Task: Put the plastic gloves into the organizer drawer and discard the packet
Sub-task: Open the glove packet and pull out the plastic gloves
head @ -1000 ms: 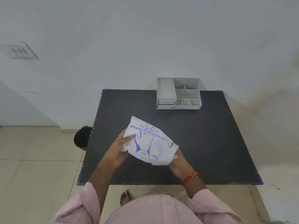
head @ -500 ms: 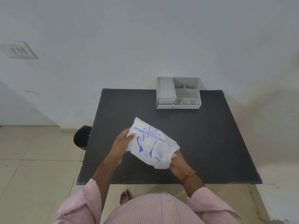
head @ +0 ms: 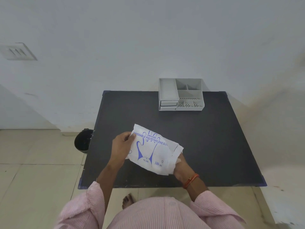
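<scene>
Both hands gripped the packet [head: 153, 150] above the table [head: 214, 146]: left hand [head: 121, 146] pinching its left edge, right hand [head: 180, 168] clasping its torn right end; the organizer [head: 180, 95] stood far right

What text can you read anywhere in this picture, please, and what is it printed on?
All of it is on the packet, in blue print:
"EMBOSSED"
"DISPOSABLE POLYETHYLENE GLO", cut off where the packet folds
"PULL HERE", small, just legible
"100", with a tiny word after it too blurred to read
The organizer shows no text.

Pink-striped sleeves [head: 85, 207], orange wrist thread [head: 191, 180]
</scene>
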